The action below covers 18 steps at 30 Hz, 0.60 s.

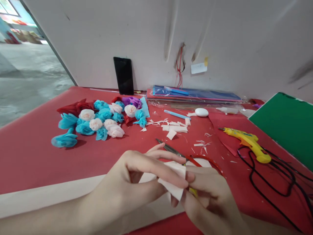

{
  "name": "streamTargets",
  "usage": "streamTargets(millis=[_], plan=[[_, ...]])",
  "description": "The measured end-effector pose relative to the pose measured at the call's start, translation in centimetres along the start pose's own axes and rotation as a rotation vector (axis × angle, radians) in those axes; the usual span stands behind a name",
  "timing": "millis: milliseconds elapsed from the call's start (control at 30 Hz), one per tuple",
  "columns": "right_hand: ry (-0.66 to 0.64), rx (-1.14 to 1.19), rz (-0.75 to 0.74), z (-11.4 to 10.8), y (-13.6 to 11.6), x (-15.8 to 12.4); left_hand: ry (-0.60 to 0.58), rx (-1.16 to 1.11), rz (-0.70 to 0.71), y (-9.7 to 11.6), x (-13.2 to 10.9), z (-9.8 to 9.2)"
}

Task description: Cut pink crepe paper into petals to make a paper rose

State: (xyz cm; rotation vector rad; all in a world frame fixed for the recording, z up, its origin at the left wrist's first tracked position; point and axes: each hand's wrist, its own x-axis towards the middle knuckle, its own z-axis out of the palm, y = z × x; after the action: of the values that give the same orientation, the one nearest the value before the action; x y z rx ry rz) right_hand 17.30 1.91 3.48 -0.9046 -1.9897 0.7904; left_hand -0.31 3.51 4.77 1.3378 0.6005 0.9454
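Observation:
A small piece of pale pink paper (176, 167) is pinched between both hands at the lower middle. My left hand (141, 176) comes in from the left, its index finger lying across the paper and its thumb below. My right hand (210, 192) holds the paper's right side between fingertips and thumb. A bit of yellow shows by the right fingers; what it belongs to is hidden. Just behind the hands lie scissors (193, 160) with red handles, partly covered by the fingers. A long pale paper strip (49, 195) runs under my left forearm.
Blue, white, red and purple paper flowers (95, 124) lie at the left. Paper scraps (174, 129) and a light-blue pen (177, 115) are mid-table. A yellow glue gun (249, 140) with black cable lies right, near a green board (286, 124). A phone (124, 76) leans on the wall.

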Motion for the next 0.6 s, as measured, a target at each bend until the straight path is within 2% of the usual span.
streamTargets(millis=[100,367,600], plan=[[-0.003,-0.034,-0.039,0.1,-0.3,0.3,0.002,-0.007,0.015,0.1,0.1,0.0],[0.084,-0.059,-0.090,0.7,-0.4,0.7,0.087,0.369,0.270,-0.1,-0.4,-0.1],[0.097,-0.028,-0.053,1.0,-0.8,1.1,0.068,0.465,0.260,-0.6,-0.9,-0.4]])
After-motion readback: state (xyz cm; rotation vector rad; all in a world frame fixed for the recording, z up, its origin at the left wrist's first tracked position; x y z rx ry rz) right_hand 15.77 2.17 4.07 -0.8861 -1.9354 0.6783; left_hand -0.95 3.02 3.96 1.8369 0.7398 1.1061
